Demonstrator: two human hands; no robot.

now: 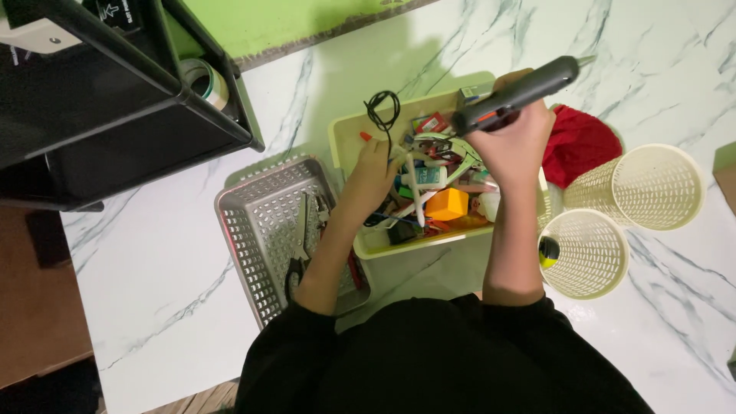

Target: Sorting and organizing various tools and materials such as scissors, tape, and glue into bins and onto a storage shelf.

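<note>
Leaning over the marbled white table, the person works in a pale rectangular plastic bin of jumbled craft supplies. Left hand pinches a thin black looped cord, grip clamped. Right hand is clenched round a dark glue gun, its long axis tilted, nozzle pointing up-right. Beside: a grey perforated basket, 2 cream mesh cups.

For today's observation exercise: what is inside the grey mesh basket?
Inside the grey mesh basket lie pliers and a red-handled tool; the left forearm covers part of it.
</note>
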